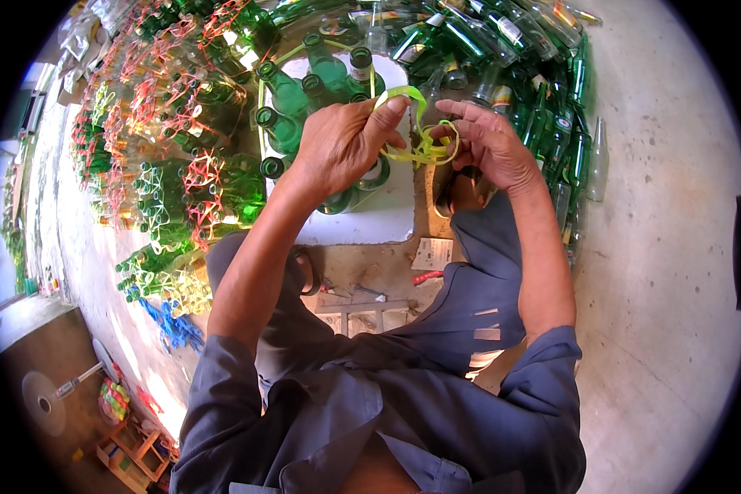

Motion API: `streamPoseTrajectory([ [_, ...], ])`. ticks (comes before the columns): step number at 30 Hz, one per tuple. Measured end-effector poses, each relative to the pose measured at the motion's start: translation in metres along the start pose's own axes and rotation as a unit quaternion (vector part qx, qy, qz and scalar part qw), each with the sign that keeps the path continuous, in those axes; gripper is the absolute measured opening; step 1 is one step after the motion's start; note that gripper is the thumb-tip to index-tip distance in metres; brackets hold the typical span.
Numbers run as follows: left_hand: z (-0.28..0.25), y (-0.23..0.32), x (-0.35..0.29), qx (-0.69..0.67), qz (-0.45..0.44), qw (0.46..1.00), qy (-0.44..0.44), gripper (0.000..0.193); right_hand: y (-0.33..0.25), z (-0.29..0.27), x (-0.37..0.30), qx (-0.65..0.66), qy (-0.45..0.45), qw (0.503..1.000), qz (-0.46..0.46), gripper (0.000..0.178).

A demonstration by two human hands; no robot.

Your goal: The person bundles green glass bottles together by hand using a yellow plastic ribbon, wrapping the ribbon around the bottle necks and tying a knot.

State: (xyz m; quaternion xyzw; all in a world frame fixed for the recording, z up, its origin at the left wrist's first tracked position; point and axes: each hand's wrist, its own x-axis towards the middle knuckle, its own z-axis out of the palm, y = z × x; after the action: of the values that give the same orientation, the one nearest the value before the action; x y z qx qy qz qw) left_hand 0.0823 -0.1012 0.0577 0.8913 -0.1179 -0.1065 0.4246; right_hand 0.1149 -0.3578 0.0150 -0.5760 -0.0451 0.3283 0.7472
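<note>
My left hand (342,148) is closed, its thumb and forefinger pinching a yellow-green plastic strap (420,99). The strap loops up and over, then curls in a loose tangle between my two hands. My right hand (496,146) has its fingers bent around the other side of that tangle; its fingertips partly hide the grip. Beneath and beside my left hand, several green glass bottles (284,92) stand upright in a cluster on a white board (375,226). Part of the cluster is hidden by my left hand. More yellow strap runs along the cluster's edge.
Bundles of bottles tied with red, white and yellow straps (202,177) crowd the left. Loose green bottles (564,123) lie heaped at the far right. Blue straps (173,325) lie on the floor at left. A fan (45,403) stands at lower left. Between my legs is a paper label (432,253).
</note>
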Motion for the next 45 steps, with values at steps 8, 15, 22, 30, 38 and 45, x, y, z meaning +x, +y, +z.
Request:
streamPoseTrajectory([
  [8,0.002,0.004,-0.002,0.071,0.008,0.997,0.007,0.061,0.025,-0.062,0.026,0.005,0.137,0.986,0.092,0.056],
  [15,0.001,0.009,-0.003,0.094,0.02,0.995,0.014,0.053,0.129,-0.12,0.075,-0.271,0.227,0.919,0.176,0.039],
  [22,-0.001,0.015,-0.005,0.11,0.01,0.994,0.006,0.046,0.225,-0.172,0.122,-0.551,0.244,0.792,0.103,0.039],
  [30,-0.001,0.005,-0.006,0.106,0.061,0.992,-0.003,0.042,0.303,-0.195,0.156,-0.478,0.255,0.824,0.163,0.047],
  [38,0.0,0.0,-0.001,0.054,0.121,0.991,0.035,0.035,0.301,-0.171,0.171,-0.248,0.381,0.86,0.231,0.037],
  [45,0.001,-0.004,0.0,0.057,0.137,0.988,0.038,0.036,0.344,-0.19,0.173,-0.479,0.399,0.771,0.131,0.025],
])
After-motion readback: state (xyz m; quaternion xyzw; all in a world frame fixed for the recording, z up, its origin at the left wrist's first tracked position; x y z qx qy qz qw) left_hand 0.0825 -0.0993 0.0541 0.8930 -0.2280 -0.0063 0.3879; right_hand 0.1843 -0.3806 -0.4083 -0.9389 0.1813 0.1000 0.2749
